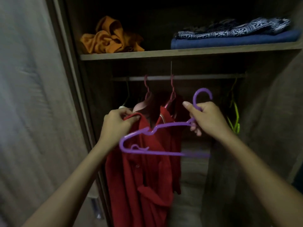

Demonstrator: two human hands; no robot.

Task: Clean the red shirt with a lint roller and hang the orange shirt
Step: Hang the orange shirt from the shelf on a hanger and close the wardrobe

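The red shirt (144, 164) is pinched at its collar by the left hand (118, 119), fingers curled round the fabric; it hangs down in front of the open wardrobe, below the rail (178, 78). Whether it is borne by one of the pink hangers (171, 94) on the rail or by the hand alone cannot be told. The purple hanger (157, 140) is gripped at its neck, just under the hook, by the right hand (208, 117), and is held tilted, w/ one shoulder end pointing toward the collar. Judged from this, the collar is being held open or steady so the hanger can be worked at the shirt; whether it goes in or comes out cannot be said.

The orange shirt (109, 38) lies crumpled on the upper shelf (180, 53), at its left end, well apart from both hands, not yet hung. No lint roller is seen.

On the same shelf, right side, folded blue cloth (229, 41) w/ a patterned piece (237, 29) on top. Green hangers (235, 115) hang at the rail's right end. A thin hanger hangs at the left end. Free rail space is limited by the pink hangers; the interior is dark, so detail is poor.
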